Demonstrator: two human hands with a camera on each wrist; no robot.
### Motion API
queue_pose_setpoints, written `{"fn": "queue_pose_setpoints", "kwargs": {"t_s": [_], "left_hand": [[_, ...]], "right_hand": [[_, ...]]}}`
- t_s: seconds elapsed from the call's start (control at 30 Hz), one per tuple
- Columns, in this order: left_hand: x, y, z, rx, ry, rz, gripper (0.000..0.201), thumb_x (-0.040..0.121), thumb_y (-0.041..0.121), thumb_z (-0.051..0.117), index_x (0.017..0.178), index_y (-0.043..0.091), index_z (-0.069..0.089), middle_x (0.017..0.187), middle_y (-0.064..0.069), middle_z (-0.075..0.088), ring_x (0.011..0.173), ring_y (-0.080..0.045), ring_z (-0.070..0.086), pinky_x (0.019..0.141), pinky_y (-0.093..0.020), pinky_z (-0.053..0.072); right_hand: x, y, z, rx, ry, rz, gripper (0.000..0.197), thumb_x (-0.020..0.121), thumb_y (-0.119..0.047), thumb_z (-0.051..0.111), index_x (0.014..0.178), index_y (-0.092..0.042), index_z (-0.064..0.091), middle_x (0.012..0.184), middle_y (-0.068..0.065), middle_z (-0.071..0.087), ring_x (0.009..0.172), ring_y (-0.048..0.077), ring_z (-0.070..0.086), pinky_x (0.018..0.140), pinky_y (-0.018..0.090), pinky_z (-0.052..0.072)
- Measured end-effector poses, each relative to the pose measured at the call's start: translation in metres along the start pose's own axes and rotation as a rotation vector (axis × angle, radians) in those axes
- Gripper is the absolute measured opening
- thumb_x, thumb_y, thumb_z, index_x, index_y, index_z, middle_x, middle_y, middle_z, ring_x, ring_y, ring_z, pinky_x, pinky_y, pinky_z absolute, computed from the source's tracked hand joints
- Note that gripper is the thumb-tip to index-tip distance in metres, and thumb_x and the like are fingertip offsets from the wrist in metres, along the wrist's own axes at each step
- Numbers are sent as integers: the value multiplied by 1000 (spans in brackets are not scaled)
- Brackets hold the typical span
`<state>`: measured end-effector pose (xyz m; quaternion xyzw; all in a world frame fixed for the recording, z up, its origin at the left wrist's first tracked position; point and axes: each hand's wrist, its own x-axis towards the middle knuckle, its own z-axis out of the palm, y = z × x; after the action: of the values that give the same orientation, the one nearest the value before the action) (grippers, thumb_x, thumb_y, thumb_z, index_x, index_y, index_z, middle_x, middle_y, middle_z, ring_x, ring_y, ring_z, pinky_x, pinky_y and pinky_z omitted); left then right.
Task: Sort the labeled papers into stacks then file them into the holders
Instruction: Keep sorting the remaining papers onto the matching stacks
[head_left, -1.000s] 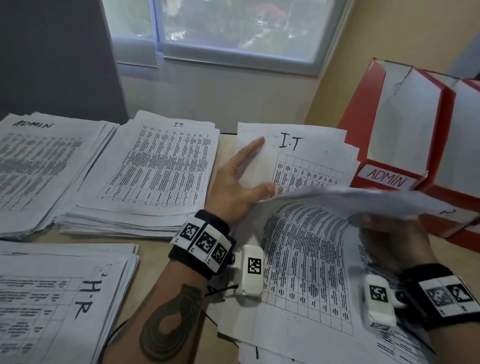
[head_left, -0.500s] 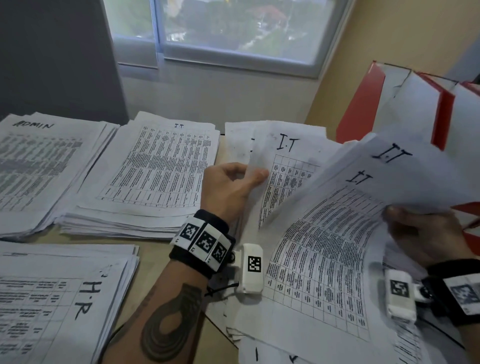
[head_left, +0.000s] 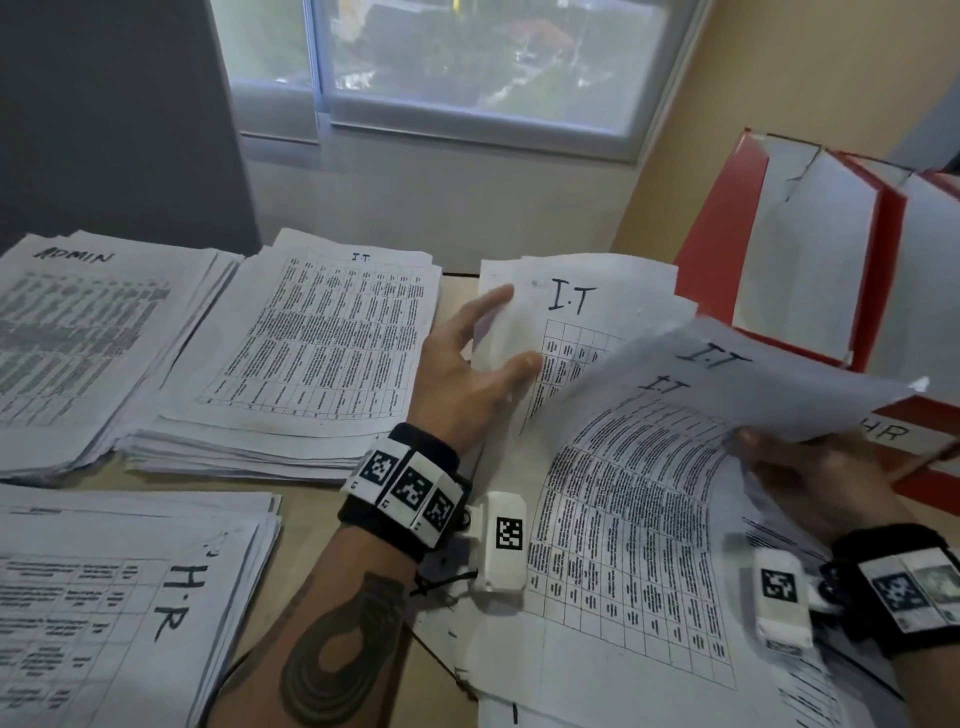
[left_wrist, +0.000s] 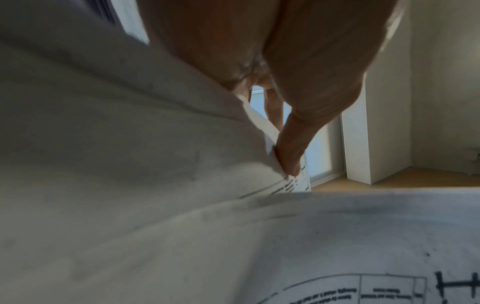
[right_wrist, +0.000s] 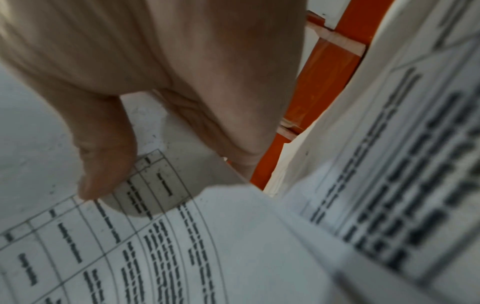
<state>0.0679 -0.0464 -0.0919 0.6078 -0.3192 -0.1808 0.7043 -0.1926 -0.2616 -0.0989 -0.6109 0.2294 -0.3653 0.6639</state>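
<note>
My left hand (head_left: 498, 338) is at the left edge of a loose sheet marked I.T (head_left: 582, 312). That edge is lifted, with the thumb (left_wrist: 288, 160) pressing on top and the fingers behind it. My right hand (head_left: 810, 467) pinches the right side of several raised I.T sheets (head_left: 727, 384), thumb (right_wrist: 103, 174) on the printed table. Under them lies the unsorted pile (head_left: 623, 571). Sorted stacks lie to the left: ADMIN (head_left: 78, 332), I.T (head_left: 311, 353) and H.R (head_left: 119, 597). Red holders (head_left: 727, 234) stand at the right.
The wall and window (head_left: 467, 62) run behind the table. One holder's front carries an HR label (head_left: 883, 431), partly covered by the raised sheets. A strip of bare tabletop (head_left: 311, 519) shows between the stacks and my left forearm.
My left hand went from lying flat on the I.T sheet to curling on its edge, and now its fingers stretch out with the edge lifted. The right hand raised its sheets.
</note>
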Motion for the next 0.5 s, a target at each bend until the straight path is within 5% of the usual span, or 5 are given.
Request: {"fn": "queue_pose_setpoints", "kwargs": {"t_s": [0.17, 0.3, 0.4, 0.43, 0.5], "left_hand": [[0, 1, 5, -25, 39, -30, 37, 84, 27, 86, 119, 18, 77, 116, 2, 77, 109, -18, 72, 97, -46, 59], [1, 4, 8, -11, 146, 69, 14, 95, 28, 74, 103, 17, 80, 102, 0, 76, 95, -7, 72, 79, -17, 56], [2, 6, 7, 44, 183, 112, 9, 99, 31, 70, 91, 28, 74, 102, -2, 72, 91, -10, 69, 80, -27, 58], [3, 7, 5, 47, 169, 134, 4, 99, 29, 70, 97, 27, 72, 106, 0, 71, 95, -10, 69, 83, -32, 59], [3, 9, 4, 88, 115, 200, 28, 98, 19, 69, 123, 32, 66, 126, 6, 66, 115, -14, 66, 98, -43, 58]], "right_hand": [[0, -2, 4, 14, -73, 33, 100, 39, -18, 107, 125, -3, 58, 114, 19, 64, 115, 32, 64, 97, 43, 59], [-4, -7, 16, 63, -130, 20, 111, 39, -18, 106, 134, -3, 50, 117, 13, 69, 116, 27, 67, 88, 33, 62], [-5, -9, 21, 91, -162, 21, 109, 43, -13, 105, 137, -5, 49, 121, 14, 66, 121, 29, 65, 89, 33, 60], [-4, -9, 20, 91, -165, 24, 109, 44, -13, 104, 137, -5, 49, 122, 14, 66, 122, 30, 64, 89, 33, 60], [-3, -9, 19, 85, -163, 39, 110, 43, -12, 104, 138, -3, 49, 124, 17, 64, 124, 32, 62, 90, 34, 60]]}}
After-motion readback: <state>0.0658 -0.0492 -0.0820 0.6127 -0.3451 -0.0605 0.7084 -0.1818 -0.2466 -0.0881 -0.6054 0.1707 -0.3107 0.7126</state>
